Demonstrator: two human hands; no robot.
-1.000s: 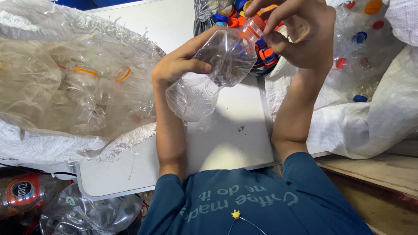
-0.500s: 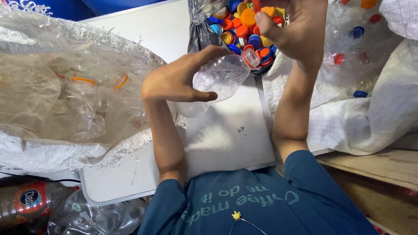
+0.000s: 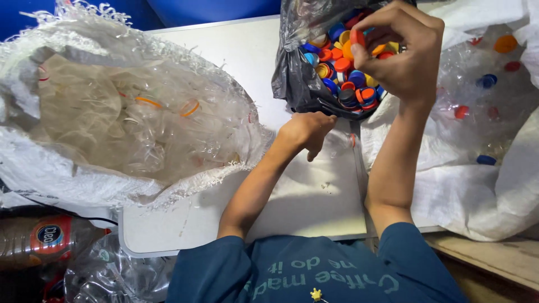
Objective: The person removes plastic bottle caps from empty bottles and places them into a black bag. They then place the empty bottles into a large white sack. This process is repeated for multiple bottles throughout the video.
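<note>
The orange bottle cap [image 3: 357,38] is in the head view near the top, pinched between the thumb and the fingertips of the right hand [image 3: 405,53], just above the open mouth of a black plastic bag [image 3: 292,73]. The cap is small and round; its direction cannot be told because the fingers cover most of it. The bag is full of loose caps [image 3: 342,73] in orange, red, blue and yellow. The left hand [image 3: 306,132] is loosely curled, fingers bent down, at the lower edge of the black bag; whether it holds something is not clear. Both forearms go up from the blue shirt [image 3: 314,269] across the white surface [image 3: 236,67]. On the left lies a big white woven sack [image 3: 50,168], open, filled with clear crushed bottles [image 3: 140,123]. On the right a second white sack [image 3: 471,185] holds clear bottles [image 3: 488,84] with their caps on. At the lower left, under the surface, a bottle with a red label [image 3: 39,238] lies on its side.
</note>
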